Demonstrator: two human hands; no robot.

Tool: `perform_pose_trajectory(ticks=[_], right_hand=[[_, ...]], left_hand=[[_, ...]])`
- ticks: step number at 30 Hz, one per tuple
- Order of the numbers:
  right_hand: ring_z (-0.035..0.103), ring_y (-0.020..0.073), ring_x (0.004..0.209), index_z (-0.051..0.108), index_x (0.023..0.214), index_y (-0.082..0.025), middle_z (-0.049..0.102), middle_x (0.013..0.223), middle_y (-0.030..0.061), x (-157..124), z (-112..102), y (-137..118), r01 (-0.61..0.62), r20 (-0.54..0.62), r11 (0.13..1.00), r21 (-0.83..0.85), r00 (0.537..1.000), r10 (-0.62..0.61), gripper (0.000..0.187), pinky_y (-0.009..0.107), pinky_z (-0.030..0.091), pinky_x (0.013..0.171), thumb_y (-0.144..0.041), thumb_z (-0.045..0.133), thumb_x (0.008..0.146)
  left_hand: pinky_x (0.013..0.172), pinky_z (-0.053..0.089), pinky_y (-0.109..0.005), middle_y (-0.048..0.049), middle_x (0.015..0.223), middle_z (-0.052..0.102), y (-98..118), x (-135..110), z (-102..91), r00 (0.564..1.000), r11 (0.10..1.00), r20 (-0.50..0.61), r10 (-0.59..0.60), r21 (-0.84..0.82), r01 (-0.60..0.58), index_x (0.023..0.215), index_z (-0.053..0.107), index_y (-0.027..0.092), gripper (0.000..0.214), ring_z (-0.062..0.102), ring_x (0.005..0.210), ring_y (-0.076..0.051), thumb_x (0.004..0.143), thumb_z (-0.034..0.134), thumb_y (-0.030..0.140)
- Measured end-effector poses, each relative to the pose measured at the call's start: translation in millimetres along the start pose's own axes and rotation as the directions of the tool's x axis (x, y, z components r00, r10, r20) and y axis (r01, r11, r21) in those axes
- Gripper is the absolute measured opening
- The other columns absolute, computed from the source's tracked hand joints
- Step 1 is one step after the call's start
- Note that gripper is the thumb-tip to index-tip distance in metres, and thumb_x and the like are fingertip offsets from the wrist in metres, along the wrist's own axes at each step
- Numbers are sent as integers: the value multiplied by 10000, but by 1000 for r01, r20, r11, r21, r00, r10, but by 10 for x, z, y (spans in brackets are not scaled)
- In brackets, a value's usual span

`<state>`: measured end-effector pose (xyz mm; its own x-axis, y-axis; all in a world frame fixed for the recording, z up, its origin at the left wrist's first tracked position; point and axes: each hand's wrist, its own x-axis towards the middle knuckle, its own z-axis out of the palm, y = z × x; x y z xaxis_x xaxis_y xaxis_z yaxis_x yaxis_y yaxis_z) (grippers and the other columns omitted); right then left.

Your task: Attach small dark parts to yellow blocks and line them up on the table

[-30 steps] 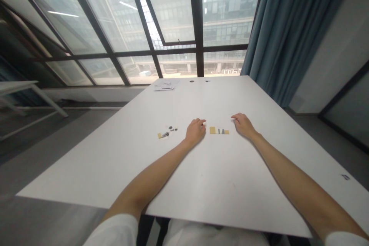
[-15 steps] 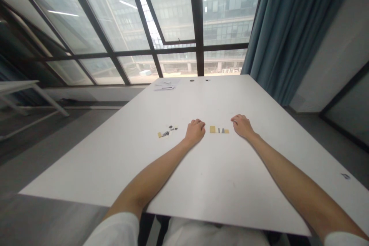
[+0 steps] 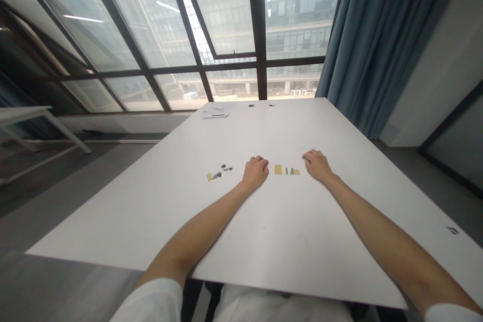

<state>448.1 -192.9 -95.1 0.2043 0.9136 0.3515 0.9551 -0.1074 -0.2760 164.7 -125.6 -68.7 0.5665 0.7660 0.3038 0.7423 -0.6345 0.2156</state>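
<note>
Yellow and grey pieces (image 3: 278,169) lie in a short, flat row between the person's two hands, on a broad white table (image 3: 287,241). Left of the left hand, a loose scatter of small dark, grey and yellow parts (image 3: 216,175) rests on the same surface. Far beyond the left hand, near the table's far edge, are some papers (image 3: 214,113), and to their right a dark round spot (image 3: 251,105). Past the table rise dark-framed windows (image 3: 230,15) facing a large building; a blue curtain (image 3: 354,45) hangs beyond the right hand, to its right. Well to the left of both hands stands another white table (image 3: 22,113) on a grey floor (image 3: 116,161).

The left hand (image 3: 256,171) sits just beside the row's left end, fingers curled inward and close together. The right hand (image 3: 316,163) is just beside the right end, its fingers bent and pointing inward. Neither appears to touch the row; whether either fist hides something small, I cannot tell.
</note>
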Motion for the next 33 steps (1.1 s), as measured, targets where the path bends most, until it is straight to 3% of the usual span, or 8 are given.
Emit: perform_pose_trajectory(ticks=[24,28,33], right_hand=[[533,266,1084,724,1055,-209,663,1166,106,9,19,19,7,-7,1000,6,1000,-7,279,391,424,905,-186,473,933],[536,265,1084,723,1057,-211,661,1170,105,11,30,20,14,-16,1000,-1,1000,-14,276,384,425,899,-185,477,933],[544,267,1071,729,1057,-208,663,1166,109,19,65,47,25,-10,1000,7,1000,-25,290,387,426,897,-181,470,928]], left_hand=[[982,473,-378,-90,1184,687,-44,29,-33,999,998,41,-4,-59,6,1125,738,224,308,583,1126,-255,914,514,220],[974,498,-332,-101,1151,715,-141,164,-243,998,978,45,-34,-206,42,1175,717,167,334,654,1021,-213,903,531,223],[862,530,-287,-60,992,755,-339,328,-783,996,932,-61,-67,-359,41,1158,718,165,323,680,842,-166,889,563,254]])
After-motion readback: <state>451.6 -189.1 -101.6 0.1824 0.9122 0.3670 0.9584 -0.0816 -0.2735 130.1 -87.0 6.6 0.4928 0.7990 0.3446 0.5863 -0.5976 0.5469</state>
